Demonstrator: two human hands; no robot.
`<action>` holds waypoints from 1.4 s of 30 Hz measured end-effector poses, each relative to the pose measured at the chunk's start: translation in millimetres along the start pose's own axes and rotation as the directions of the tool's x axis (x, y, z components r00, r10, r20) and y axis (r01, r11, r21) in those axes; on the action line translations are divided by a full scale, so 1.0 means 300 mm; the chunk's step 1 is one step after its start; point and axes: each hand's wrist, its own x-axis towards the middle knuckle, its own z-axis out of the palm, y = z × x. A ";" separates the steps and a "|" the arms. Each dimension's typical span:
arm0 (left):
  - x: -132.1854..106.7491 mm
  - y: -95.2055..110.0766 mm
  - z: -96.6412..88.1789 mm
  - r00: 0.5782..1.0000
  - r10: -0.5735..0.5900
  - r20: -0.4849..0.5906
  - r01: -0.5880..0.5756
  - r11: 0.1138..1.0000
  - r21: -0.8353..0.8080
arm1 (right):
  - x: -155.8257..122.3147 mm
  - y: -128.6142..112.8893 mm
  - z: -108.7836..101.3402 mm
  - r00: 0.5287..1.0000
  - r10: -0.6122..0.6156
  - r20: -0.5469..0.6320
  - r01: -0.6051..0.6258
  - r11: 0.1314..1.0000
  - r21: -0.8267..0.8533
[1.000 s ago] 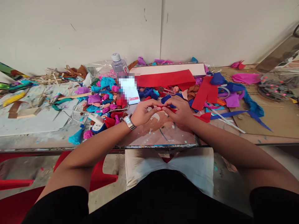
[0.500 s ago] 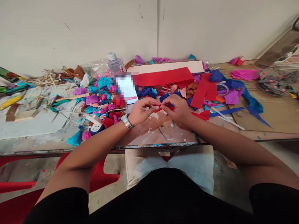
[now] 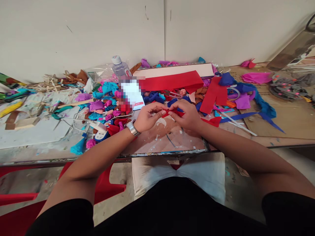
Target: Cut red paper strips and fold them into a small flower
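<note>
Between my fingertips is a small piece of red crepe paper (image 3: 166, 113), mostly covered by the hands. My left hand (image 3: 149, 117), with a metal watch at the wrist, pinches its left side between thumb and fingers. From the other side my right hand (image 3: 185, 113) grips it, and some red shows beneath the fingers. Both hands are above the near part of the table (image 3: 159, 142). Just behind the left hand a lit phone (image 3: 135, 95) leans among crumpled paper pieces. A larger red paper strip (image 3: 172, 82) lies behind the hands.
A plastic bottle (image 3: 121, 67) stands behind the phone. Left of my left wrist are a power strip (image 3: 100, 135) with a white cable and a blue paper piece (image 3: 78, 146). On the right are cut red strips (image 3: 212, 95), a tape roll (image 3: 233, 93) and cardboard (image 3: 265, 126).
Both hands keep their place, and the fingers have shifted slightly on the red paper, with a bit more of it showing between them. The view has moved a little.
</note>
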 end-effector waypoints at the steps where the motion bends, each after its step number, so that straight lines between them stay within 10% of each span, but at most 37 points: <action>1: -0.001 0.003 0.002 1.000 0.001 0.000 -0.001 1.000 0.001 | 0.000 -0.001 -0.001 1.000 0.005 -0.003 -0.005 1.000 0.001; 19: 0.000 -0.002 0.001 0.998 0.005 -0.062 0.000 0.996 0.085 | -0.004 0.012 0.004 1.000 0.001 0.025 -0.001 1.000 -0.017; 42: -0.010 0.014 -0.002 0.992 0.052 0.113 -0.070 0.984 0.161 | -0.006 0.019 0.009 1.000 -0.006 0.020 0.008 0.997 -0.076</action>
